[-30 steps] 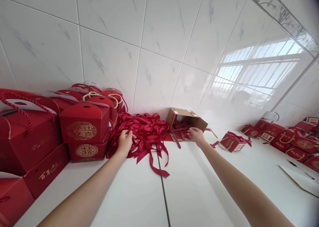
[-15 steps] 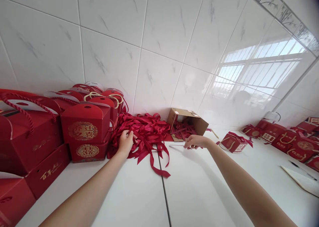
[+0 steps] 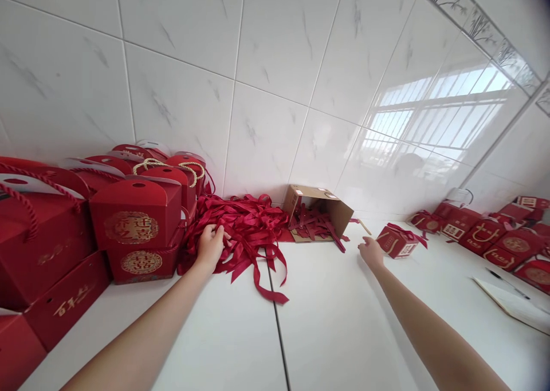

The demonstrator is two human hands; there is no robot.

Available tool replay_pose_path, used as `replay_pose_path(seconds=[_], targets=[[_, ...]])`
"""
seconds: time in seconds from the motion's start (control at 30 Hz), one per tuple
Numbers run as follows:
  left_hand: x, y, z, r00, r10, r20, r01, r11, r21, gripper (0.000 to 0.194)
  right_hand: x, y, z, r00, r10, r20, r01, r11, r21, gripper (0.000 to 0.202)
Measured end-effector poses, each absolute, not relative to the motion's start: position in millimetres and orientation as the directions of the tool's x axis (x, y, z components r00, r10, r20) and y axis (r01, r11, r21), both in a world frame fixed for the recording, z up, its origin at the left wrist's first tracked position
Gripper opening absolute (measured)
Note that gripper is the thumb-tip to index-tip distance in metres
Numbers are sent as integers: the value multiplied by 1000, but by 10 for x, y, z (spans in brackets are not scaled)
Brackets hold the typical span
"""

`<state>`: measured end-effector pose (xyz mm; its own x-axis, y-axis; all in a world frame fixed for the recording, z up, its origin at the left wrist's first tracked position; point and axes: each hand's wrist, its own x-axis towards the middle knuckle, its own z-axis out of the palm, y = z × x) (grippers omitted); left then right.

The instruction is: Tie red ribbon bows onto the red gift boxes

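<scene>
A tangled heap of dark red satin ribbons (image 3: 244,225) lies against the tiled wall. My left hand (image 3: 211,247) rests at its left front, fingers curled on a ribbon there; the exact grip is partly hidden. To the right, a brown cardboard box (image 3: 344,216) lies on its side, its mouth towards me. Flat dark red strips (image 3: 315,222) fill it, and some stick out over its front edge. My right hand (image 3: 370,252) is right of the box with fingers apart, holding nothing that I can see. It is close to a small red gift box (image 3: 394,242) and a thin gold-coloured piece (image 3: 365,226).
Red gift boxes (image 3: 140,213) with gold print stand stacked on the left. More red boxes (image 3: 490,233) are on the right by the wall. A notebook (image 3: 509,305) and a pen (image 3: 507,282) lie at far right. A seam (image 3: 279,334) crosses the white table.
My right hand has moved right, away from the box opening, and let go of a thin strip. More strips now stick out of the box. My left hand stays at the ribbons.
</scene>
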<state>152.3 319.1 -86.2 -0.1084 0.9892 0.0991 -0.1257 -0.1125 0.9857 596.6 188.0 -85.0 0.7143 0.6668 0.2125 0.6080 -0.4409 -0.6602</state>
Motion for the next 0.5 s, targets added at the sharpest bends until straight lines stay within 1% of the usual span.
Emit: replay_pose_path(seconds=[0.1,0.23,0.37,0.5], targets=[[1527,3203,-871,-114,988,103,-118,-116,986,27,6050,1756,-1007,713,666,220,659,-529,-534,33],[1524,3212,-885,-107,987,119,-111,-130,985,24,6051,1885,-1086,665,723,185,721,-558,-410,37],[1520,3218,-892,-108,985,132,-100,-143,985,21,6015,2093,-1089,673,726,139,721,-604,-340,39],[1524,3206,-879,-115,983,141,-94,-152,984,18,5967,2147,-1081,668,732,137,729,-605,-320,36]])
